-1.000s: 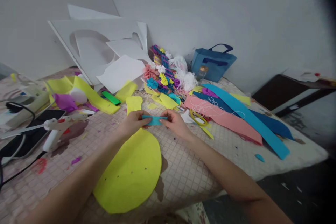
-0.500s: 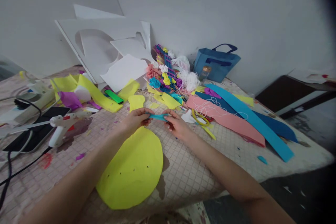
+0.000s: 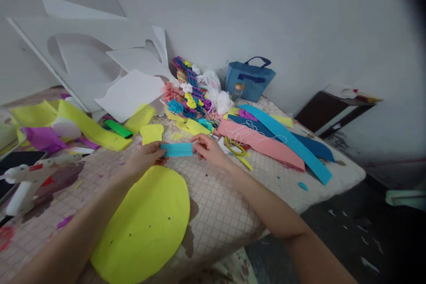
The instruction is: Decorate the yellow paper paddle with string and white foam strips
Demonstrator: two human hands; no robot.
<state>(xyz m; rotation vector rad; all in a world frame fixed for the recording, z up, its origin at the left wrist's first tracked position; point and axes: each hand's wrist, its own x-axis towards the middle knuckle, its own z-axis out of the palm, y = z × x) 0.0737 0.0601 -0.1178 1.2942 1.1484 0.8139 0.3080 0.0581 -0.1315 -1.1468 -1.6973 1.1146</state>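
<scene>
A small blue strip of crepe paper (image 3: 179, 149) is stretched flat above the table between my two hands. My left hand (image 3: 151, 154) pinches its left end. At the other end, the fingers of my right hand (image 3: 206, 147) are closed on the strip's edge. Below my hands lies a large yellow rounded cut-out (image 3: 149, 226) with a row of small dark dots. Just behind my left hand is a smaller yellow cut-out (image 3: 152, 132), partly covered by that hand.
On the left lie a white glue gun (image 3: 26, 182), a green cutter (image 3: 118, 128) and a purple piece (image 3: 43, 138). Coloured paper flowers (image 3: 186, 97), a blue bag (image 3: 251, 80) and a glass jar (image 3: 237, 92) stand behind. Pink (image 3: 262, 144) and blue strips (image 3: 293, 146) lie right, near yellow-handled scissors (image 3: 234, 147).
The blue strip, earlier bunched narrow between my fingers, is now spread out flat and wider. My view has turned to the right, so the table's things appear further left.
</scene>
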